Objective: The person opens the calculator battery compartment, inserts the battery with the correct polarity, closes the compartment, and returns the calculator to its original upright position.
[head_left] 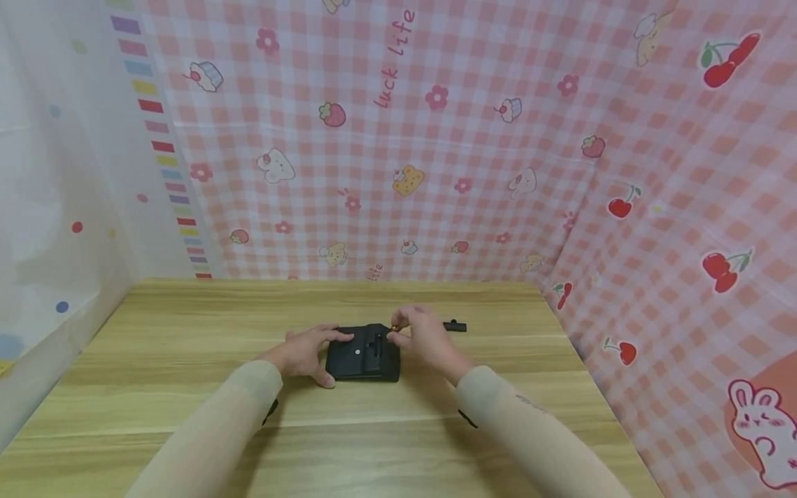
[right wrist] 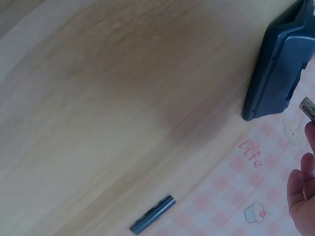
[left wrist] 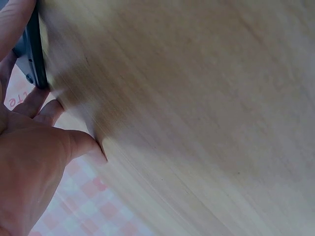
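While the left hand (head_left: 306, 351) is gripping a black device (head_left: 361, 363), the right hand (head_left: 427, 339) is pinching a small cylinder (right wrist: 307, 108); a bar (right wrist: 152, 215) is lying nearby.

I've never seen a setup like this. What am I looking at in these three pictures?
No machine here, just someone working barehanded. The wide picture comes from a camera worn on the head; the other two, from cameras on each wrist. On the wooden table lie a black box and, to its right, a small black bar. The left hand rests on the box, while the right hand pinches a small item, perhaps a battery, near the box's far right corner.
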`<action>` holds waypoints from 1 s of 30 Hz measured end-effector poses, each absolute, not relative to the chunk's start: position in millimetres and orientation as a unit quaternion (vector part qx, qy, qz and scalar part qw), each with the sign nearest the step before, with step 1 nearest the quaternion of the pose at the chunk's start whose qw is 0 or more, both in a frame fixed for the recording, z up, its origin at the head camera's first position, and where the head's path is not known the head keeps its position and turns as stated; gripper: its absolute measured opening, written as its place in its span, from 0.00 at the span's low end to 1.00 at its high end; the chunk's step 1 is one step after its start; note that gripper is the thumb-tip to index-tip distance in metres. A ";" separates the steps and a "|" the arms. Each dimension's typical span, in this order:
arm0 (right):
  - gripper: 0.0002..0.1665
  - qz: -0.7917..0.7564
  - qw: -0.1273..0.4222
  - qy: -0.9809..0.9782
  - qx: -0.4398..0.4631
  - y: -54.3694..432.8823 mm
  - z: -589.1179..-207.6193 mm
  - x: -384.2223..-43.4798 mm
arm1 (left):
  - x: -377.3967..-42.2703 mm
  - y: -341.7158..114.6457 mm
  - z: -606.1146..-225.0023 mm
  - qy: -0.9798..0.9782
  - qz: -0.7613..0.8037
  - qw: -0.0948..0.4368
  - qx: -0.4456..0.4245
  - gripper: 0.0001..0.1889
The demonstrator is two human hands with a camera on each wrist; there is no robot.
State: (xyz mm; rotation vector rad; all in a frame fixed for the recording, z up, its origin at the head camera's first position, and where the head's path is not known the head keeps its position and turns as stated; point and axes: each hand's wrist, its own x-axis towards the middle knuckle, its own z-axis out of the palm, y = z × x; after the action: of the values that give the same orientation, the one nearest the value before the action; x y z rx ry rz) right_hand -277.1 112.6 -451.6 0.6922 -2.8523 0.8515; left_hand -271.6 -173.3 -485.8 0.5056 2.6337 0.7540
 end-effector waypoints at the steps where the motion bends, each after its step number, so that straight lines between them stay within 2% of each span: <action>1: 0.10 0.277 0.042 -0.933 0.227 110.7 -451.8 -276.7 | -271.4 -173.3 -485.7 0.930 0.267 0.177 0.179 0.51; 17: 0.11 0.244 0.057 -0.936 0.249 96.6 -459.1 -271.9 | -276.5 -174.7 -494.2 0.929 0.277 0.179 0.171 0.51; 30: 0.12 0.203 0.039 -0.947 0.248 91.0 -462.5 -274.7 | -271.5 -174.8 -487.3 0.930 0.271 0.180 0.170 0.50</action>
State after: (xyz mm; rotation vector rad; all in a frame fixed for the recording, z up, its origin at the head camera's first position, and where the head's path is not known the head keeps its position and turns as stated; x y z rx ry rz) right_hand -274.7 91.0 -462.5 0.7593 -2.9032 0.6215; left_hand -271.5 -174.8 -487.3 0.4816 2.6274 0.7668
